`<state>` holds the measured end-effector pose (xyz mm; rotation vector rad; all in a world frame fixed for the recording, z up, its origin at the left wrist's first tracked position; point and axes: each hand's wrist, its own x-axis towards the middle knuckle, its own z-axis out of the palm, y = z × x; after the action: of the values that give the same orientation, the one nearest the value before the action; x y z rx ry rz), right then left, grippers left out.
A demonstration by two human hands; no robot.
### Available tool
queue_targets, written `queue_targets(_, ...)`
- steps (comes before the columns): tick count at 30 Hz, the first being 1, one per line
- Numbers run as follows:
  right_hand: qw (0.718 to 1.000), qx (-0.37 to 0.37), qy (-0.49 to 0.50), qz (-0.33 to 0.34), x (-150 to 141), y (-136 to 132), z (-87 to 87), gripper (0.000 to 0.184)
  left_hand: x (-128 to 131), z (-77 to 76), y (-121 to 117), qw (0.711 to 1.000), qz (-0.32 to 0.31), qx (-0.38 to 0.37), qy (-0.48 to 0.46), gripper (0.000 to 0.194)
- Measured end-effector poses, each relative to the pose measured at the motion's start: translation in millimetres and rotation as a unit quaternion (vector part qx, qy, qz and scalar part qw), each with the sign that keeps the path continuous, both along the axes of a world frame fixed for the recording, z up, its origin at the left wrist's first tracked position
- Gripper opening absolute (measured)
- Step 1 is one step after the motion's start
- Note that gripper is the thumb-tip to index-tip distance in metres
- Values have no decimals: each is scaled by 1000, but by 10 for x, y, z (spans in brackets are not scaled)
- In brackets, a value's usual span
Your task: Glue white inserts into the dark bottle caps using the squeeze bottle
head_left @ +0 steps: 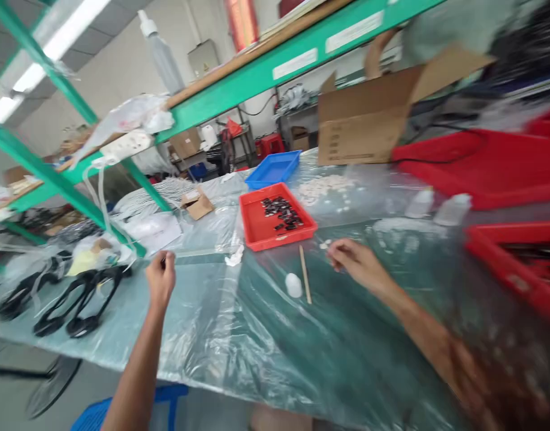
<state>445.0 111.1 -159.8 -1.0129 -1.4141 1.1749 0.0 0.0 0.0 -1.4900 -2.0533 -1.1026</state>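
Note:
My left hand [160, 280] is raised over the left part of the table, fingers closed, a small dark piece [163, 262] showing at the fingertips. Its exact kind is too small to tell. On the right, my right hand [354, 260] has its fingers curled together close to a few small white pieces [325, 244]. Whatever it may hold is blurred. Between the hands, a thin wooden stick [305, 275] lies beside a small white rounded object [293, 285]. Beyond them sits an orange-red tray [257, 230] with many small black parts [281, 211] inside.
A blue tray [273, 170] and scattered pale pieces [326, 188] lie farther back. White bottles [452, 209], red trays [490, 242] and a cardboard box [360, 129] stand right. Black strap-like loops [84, 323] lie left. A green shelf frame [230, 99] crosses above the plastic-covered table [266, 353].

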Motion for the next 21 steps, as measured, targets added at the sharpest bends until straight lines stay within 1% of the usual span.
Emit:
queue_targets(3, 998, 9, -21, -51, 50, 158, -124, 55, 124, -386, -120, 999, -22, -35, 4, 26)
queue_targets(6, 995, 14, -39, -96, 111, 323, -292, 50, 251, -735, -97, 996, -51, -76, 17, 25)
queue_targets(8, 992, 19, -48, -116, 134, 410, -390, 43, 344, -891, -13, 991, -73, -108, 32, 25)
queue_targets(10, 990, 24, -55, -129, 144, 472, -458, 37, 460, -987, 114, 983, -101, -143, 53, 24)
queue_targets(13, 988, 31, -65, -139, 151, 523, -508, 29, 702, -1050, 386, 966, -150, -192, 91, 21)
queue_targets(16, 986, 38, -79, -141, 156, 541, -515, 23, 1013, -1031, 780, 947, -191, -226, 123, 19)
queue_targets(18, 985, 43, -87, -141, 158, 547, -510, 21, 1226, -964, 1110, 939, -207, -237, 137, 18)
queue_targets(21, 984, 52, -97, -141, 160, 561, -502, 17, 1494, -793, 1644, 935, -218, -239, 147, 20)
